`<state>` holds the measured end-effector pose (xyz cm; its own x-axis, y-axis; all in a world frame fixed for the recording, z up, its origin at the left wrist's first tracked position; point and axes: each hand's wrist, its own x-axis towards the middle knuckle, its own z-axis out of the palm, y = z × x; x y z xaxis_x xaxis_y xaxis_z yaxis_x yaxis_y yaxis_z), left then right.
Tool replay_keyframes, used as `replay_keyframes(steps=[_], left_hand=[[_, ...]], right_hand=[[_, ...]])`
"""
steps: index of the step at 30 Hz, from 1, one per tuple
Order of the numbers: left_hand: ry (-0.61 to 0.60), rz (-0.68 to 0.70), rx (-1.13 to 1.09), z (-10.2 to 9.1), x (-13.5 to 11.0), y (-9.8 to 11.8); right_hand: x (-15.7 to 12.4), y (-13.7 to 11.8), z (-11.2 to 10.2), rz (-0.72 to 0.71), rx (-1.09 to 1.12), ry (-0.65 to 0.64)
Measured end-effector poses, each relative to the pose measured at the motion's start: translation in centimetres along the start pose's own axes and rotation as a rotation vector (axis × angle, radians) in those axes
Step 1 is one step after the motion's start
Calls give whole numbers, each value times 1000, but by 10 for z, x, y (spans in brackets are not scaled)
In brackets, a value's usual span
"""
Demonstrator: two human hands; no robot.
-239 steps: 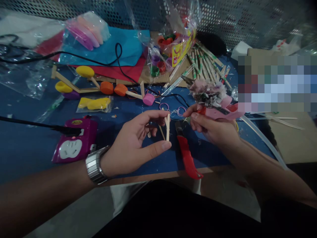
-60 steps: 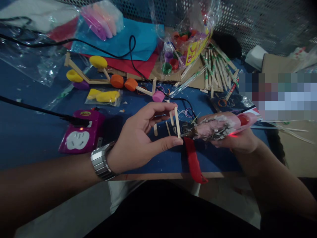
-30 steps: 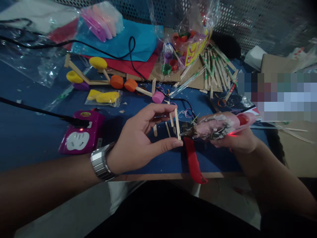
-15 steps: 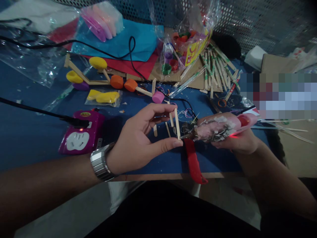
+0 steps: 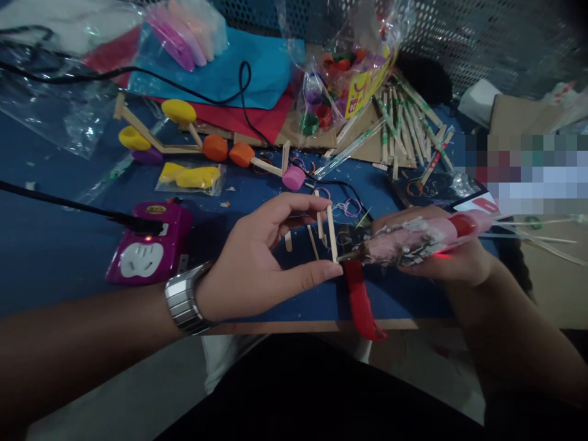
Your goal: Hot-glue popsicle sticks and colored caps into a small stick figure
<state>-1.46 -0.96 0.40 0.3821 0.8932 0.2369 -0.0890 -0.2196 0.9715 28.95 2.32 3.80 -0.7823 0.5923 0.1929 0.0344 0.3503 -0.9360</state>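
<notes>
With our left hand we are pinching a wooden craft stick above the desk, and our right hand is gripping a hot-glue gun, its nozzle meeting the stick's near end. We are risking a burnt thumb if it slips.

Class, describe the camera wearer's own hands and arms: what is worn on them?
The left hand is ungloved; a wide, silver-coloured band of flat, shiny links circles its wrist. The right hand, partly hidden, shows no glove or wristband. No sleeve covers the visible left forearm or right forearm.
</notes>
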Motion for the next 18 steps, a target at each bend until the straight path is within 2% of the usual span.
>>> replay_keyframes(steps=[6,13,18], left_hand=[[-53,-27,141,-3,2,3],[-68,-5,228,-7,1,1],[-68,0,256,-6,3,2]], right_hand=[[4,-13,-10,42,-67,-138],[4,-13,-10,32,-52,-158],[1,-8,-10,29,-10,-113]])
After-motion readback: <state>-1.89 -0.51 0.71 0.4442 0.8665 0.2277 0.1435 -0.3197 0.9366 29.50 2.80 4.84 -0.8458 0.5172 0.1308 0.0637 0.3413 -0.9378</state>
